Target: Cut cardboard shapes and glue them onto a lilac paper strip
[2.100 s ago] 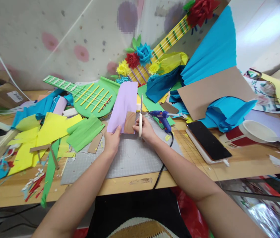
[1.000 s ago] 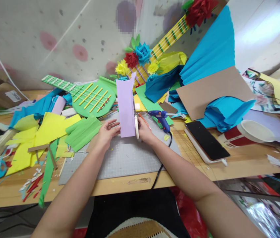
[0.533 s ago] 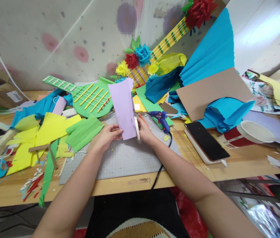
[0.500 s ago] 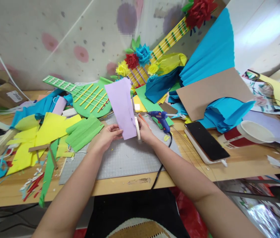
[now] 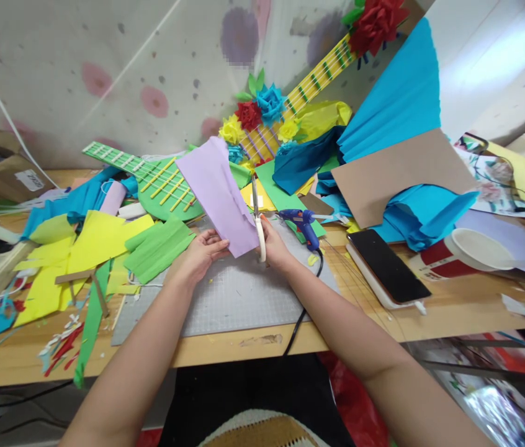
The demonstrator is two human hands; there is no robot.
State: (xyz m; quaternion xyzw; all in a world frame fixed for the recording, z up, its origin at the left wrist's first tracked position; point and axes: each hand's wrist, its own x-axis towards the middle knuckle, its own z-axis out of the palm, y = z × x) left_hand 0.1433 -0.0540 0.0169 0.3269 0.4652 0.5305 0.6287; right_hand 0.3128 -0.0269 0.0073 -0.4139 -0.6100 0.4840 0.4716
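over the grey mat [image 5: 239,304], the left hand [image 5: 201,253] pinches the lilac paper [image 5: 221,197] low down, seemingly to steady it, and the right hand [image 5: 273,246] grips the scissors [image 5: 260,238] just beside it, blades pointing away, probably for safety, towards the yellow guitar [image 5: 308,87].

Single head cam, close in, looks fwd & dn over table [image 5: 206,346] to bk wall [image 5: 123,74].

The paper [image 5: 218,195] is coloured plain lilac, and the scissors [image 5: 261,241] are given white handles. The guitar shape [image 5: 149,207] is coloured green and barred with yellow. The mat [image 5: 239,304] is gridded in grey; the glue gun [image 5: 308,228] is coloured blue. The wall [image 5: 120,118] is spotted pink and purple.
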